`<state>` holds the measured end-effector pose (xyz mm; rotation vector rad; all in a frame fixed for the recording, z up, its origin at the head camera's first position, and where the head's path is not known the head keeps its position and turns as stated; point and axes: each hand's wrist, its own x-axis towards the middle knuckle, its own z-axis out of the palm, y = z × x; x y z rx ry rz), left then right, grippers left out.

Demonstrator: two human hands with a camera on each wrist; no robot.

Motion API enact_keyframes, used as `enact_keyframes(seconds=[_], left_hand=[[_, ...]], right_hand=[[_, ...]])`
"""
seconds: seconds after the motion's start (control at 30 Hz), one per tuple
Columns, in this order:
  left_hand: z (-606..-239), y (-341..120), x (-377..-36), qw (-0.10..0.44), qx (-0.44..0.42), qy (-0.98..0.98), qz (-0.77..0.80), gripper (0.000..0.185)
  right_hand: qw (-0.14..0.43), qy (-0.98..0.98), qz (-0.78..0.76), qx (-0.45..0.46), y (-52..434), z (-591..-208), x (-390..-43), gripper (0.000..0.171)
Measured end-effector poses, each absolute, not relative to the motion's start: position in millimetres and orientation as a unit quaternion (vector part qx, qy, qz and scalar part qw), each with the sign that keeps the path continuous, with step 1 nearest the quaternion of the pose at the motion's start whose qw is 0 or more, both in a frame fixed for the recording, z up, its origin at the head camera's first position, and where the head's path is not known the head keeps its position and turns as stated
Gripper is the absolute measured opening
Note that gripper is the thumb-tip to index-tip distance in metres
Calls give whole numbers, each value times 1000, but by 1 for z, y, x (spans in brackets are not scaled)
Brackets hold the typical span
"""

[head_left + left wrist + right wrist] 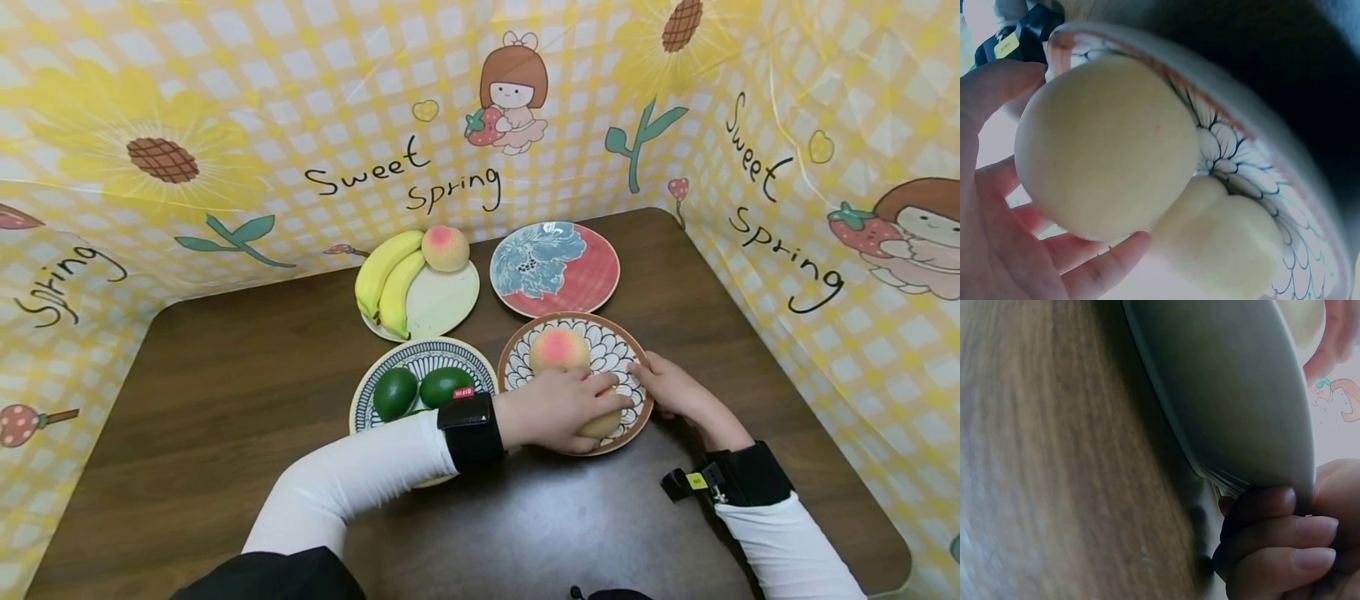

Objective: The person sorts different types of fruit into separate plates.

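A brown-rimmed plate with a petal pattern (609,343) bears two peaches. My left hand (561,410) reaches across and curls its fingers round the nearer peach (1107,150), which lies mostly beneath the hand in the head view. Beside it on the plate is the other peach (560,347), blushed pink on top. At the plate's right edge, my right hand (675,388) holds the rim, thumb above. Its curled fingers (1272,534) show under the rim in the right wrist view.
Left of this plate, a blue-patterned plate (365,400) carries green avocado-like fruits, partly hidden by my left arm. Behind are a pale green plate (442,304) with bananas (390,271) and a peach (446,248), and a red-and-blue plate (585,275). Patterned cloth walls edge the table.
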<state>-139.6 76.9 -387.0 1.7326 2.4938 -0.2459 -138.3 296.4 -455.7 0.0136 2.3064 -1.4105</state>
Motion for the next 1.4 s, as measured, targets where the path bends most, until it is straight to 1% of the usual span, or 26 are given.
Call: enact_keyframes(seconds=[0.13,0.3,0.43,0.63,0.87,1.03,1.3,1.4], left_hand=[[-378,77,-145,44,565,822,-59,64],[-364,74,-152,3,554,832,-30,64],[-358,71,-159,-13,547,837,-8,62],[-348,64,-171,-20,523,852,13,67],[-337,54,-183,-37,496,866,50,61],[-332,49,-189,-41,472,879,45,62],[-332,43,-200,-55,473,877,60,58],[-330,41,-204,-50,462,883,68,59]], right_hand=[[219,834,-507,4,297,-456,-138,41],[221,828,-516,-1,298,-454,-138,42],[218,828,-516,-1,298,-454,-139,42],[218,824,-523,4,297,-455,-139,39],[220,824,-521,7,297,-456,-139,41],[220,825,-521,9,297,-456,-139,41],[223,825,-519,11,296,-455,-138,41],[223,825,-519,11,296,-455,-138,42]])
